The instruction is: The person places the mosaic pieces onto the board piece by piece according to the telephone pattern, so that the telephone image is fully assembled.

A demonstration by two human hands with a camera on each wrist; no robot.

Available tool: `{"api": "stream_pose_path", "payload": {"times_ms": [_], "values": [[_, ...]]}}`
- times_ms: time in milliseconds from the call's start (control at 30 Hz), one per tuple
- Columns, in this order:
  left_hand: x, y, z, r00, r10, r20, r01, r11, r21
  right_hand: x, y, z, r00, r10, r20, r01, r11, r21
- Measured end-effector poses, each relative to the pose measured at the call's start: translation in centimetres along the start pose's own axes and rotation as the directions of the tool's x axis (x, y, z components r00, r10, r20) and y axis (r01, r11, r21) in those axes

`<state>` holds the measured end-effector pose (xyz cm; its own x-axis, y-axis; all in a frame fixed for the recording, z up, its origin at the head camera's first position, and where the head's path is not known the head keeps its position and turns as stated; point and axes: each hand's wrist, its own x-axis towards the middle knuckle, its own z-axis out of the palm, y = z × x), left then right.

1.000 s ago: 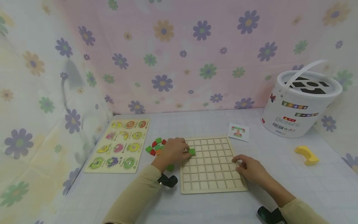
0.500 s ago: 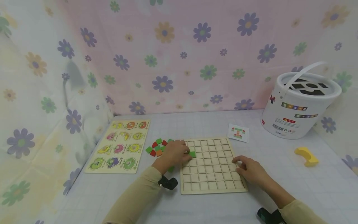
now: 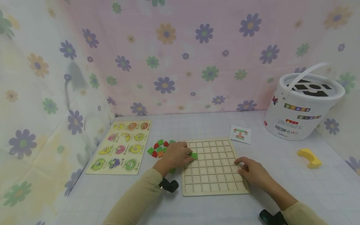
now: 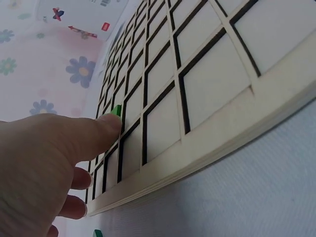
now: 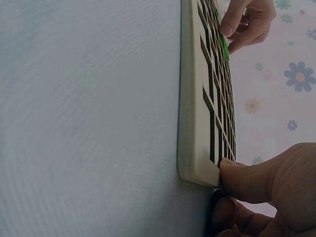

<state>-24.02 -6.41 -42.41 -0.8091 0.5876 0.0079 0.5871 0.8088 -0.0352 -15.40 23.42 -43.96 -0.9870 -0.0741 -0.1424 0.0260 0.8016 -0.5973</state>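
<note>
A pale wooden grid board (image 3: 213, 194) lies before the person. At its left side the left hand (image 3: 175, 156) pinches a green square tile (image 3: 194, 156) over the squares near the far left corner. In the left wrist view the thumb (image 4: 101, 131) presses against the green tile (image 4: 116, 110), most of which it hides. The right hand (image 3: 253, 170) holds the board's right edge. Seen from the right wrist, that thumb (image 5: 247, 182) lies on the board's rim (image 5: 190, 168), with the fingers curled beside and below it.
Left of the board lie several red, green and orange pieces (image 3: 160, 154), partly behind the left hand. Beyond them is a fruit picture board (image 3: 118, 170). A pattern card (image 3: 240, 134), a yellow arch block (image 3: 309, 157) and a white bucket (image 3: 292, 125) stand or lie to the right.
The left hand and the green tile have shifted very slightly toward the person over the board. The right hand keeps its hold on the board's edge. The head view has tilted slightly.
</note>
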Motion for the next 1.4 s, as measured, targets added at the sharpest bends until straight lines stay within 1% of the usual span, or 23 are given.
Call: {"api": "stream_pose_path", "payload": {"times_ms": [100, 200, 333, 533, 867, 1067, 1267, 1400], "values": [[-0.1, 0.0, -0.1, 1.000, 0.006, -0.006, -0.006, 0.999, -0.046, 0.0, 0.0, -0.1, 1.000, 0.004, -0.001, -0.004, 1.000, 0.001], [-0.2, 0.0, 0.0, 1.000, 0.005, 0.002, -0.004, 0.996, -0.091, 0.1, 0.1, 0.0, 1.000, 0.002, -0.001, -0.002, 1.000, -0.002], [-0.3, 0.0, 0.2, 1.000, -0.004, 0.010, 0.005, 0.996, -0.094, 0.0, 0.1, 0.0, 1.000, -0.007, -0.001, 0.007, 1.000, -0.007], [-0.3, 0.2, 0.5, 1.000, -0.016, -0.006, 0.016, 0.996, -0.090, 0.0, 0.1, 0.1, 1.000, -0.018, -0.006, 0.018, 1.000, -0.014], [-0.3, 0.3, 0.9, 0.999, -0.030, -0.022, 0.027, 0.990, -0.138, 0.1, 0.1, 0.2, 1.000, -0.021, -0.007, 0.021, 1.000, -0.020], [-0.4, 0.3, 1.2, 0.999, -0.039, -0.020, 0.035, 0.979, -0.200, 0.2, 0.3, 0.2, 1.000, -0.022, -0.006, 0.022, 0.999, -0.023], [-0.6, 0.4, 1.1, 0.998, -0.052, -0.033, 0.042, 0.961, -0.272, 0.6, 0.8, -0.2, 0.995, -0.096, 0.010, 0.096, 0.995, -0.004], [-0.7, 0.2, 1.1, 0.998, -0.060, -0.034, 0.047, 0.951, -0.306, 1.7, 1.5, -1.2, 0.984, -0.153, 0.087, 0.150, 0.988, 0.041]]}}
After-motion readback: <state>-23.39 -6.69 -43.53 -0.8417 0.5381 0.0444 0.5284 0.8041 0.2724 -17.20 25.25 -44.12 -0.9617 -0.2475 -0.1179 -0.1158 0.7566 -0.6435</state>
